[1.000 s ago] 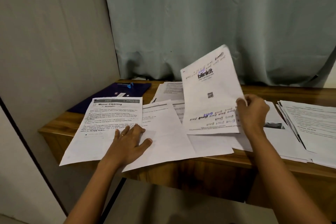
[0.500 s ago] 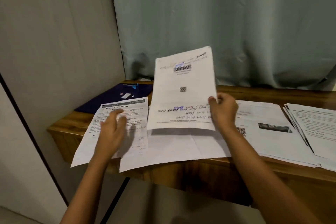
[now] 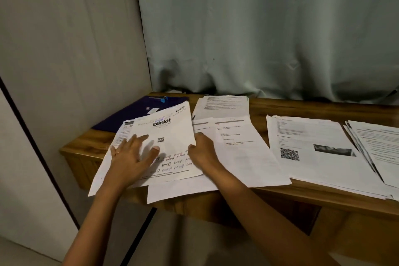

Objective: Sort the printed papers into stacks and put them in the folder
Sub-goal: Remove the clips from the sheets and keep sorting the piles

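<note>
The left hand (image 3: 131, 155) lies flat, fingers spread, on the blinkit sheet (image 3: 172, 134) at centre-left of the frame. The right hand (image 3: 201, 153) curls against that sheet's right edge, fingertips hidden, so whether it grips is unclear. The blue folder (image 3: 138, 112), just above-left, is partly hidden under that sheet.

The folder (image 3: 133, 112) lies at the desk's (image 3: 302, 106) far left corner. Before it sits a paper pile topped by the blinkit sheet (image 3: 172, 131). The left hand (image 3: 131, 157) rests flat on this sheet and the right hand (image 3: 203, 153) holds its right edge. Rightward lie a text sheet (image 3: 241, 153), a QR-code stack (image 3: 313, 147) and an end stack (image 3: 380, 142). A rear stack (image 3: 224, 106) lies behind the text sheet.
</note>
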Tool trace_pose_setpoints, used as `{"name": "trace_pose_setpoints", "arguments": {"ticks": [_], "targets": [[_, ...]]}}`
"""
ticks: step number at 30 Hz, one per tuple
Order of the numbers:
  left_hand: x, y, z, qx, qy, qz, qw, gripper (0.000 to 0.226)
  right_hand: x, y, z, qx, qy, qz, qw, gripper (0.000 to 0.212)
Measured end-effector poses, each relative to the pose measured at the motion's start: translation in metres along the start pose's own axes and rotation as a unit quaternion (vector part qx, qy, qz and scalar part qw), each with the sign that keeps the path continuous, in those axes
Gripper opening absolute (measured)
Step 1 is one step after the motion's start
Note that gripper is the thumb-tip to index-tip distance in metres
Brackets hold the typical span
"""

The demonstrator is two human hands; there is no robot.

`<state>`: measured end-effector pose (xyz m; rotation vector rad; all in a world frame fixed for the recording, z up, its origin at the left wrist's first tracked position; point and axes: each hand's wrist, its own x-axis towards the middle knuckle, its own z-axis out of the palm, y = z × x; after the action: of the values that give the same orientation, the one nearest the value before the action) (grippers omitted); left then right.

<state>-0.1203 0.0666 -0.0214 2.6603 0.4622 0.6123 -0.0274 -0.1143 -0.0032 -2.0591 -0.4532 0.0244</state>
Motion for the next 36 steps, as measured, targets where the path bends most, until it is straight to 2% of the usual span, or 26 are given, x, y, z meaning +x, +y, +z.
{"name": "trace_pose_setpoints", "arguments": {"ticks": [4, 6, 8, 15, 19, 22, 25, 27, 30, 36], "targets": [[0.0, 0.008, 0.018, 0.052, -0.078, -0.001, 0.996, 0.11, -0.001, 0.003, 0.007, -0.051, -0.011, -0.016, 0.998, 0.033], [-0.001, 0.01, 0.022, 0.068, -0.094, 0.001, 0.993, 0.098, -0.002, 0.004, 0.007, -0.048, -0.017, -0.023, 0.998, 0.033], [-0.001, 0.009, 0.025, 0.08, -0.103, -0.001, 0.991, 0.088, -0.003, 0.005, 0.008, -0.047, -0.026, -0.029, 0.998, 0.035], [0.002, 0.003, 0.025, 0.127, -0.111, -0.015, 0.986, 0.092, -0.004, -0.003, 0.01, -0.073, -0.053, -0.06, 0.994, 0.032], [0.004, -0.004, 0.027, 0.125, -0.113, -0.016, 0.986, 0.093, -0.002, -0.011, 0.008, -0.015, -0.074, -0.021, 0.997, 0.03], [0.004, -0.005, 0.027, 0.123, -0.114, -0.015, 0.986, 0.09, -0.001, -0.013, 0.007, -0.012, -0.081, -0.004, 0.997, 0.025], [0.003, -0.002, 0.023, 0.131, -0.102, -0.006, 0.986, 0.091, -0.003, -0.004, -0.011, -0.13, 0.017, -0.03, 0.991, 0.033], [0.002, -0.002, 0.017, 0.12, -0.069, -0.011, 0.99, 0.09, -0.002, 0.005, -0.028, -0.255, 0.064, 0.002, 0.965, 0.044], [0.003, -0.006, 0.006, 0.1, -0.025, -0.044, 0.994, 0.089, 0.004, 0.012, -0.047, -0.321, 0.029, 0.109, 0.94, 0.064], [0.007, -0.007, -0.003, 0.142, -0.09, -0.09, 0.982, 0.081, 0.018, 0.016, -0.058, -0.288, -0.042, 0.135, 0.947, 0.061]]}}
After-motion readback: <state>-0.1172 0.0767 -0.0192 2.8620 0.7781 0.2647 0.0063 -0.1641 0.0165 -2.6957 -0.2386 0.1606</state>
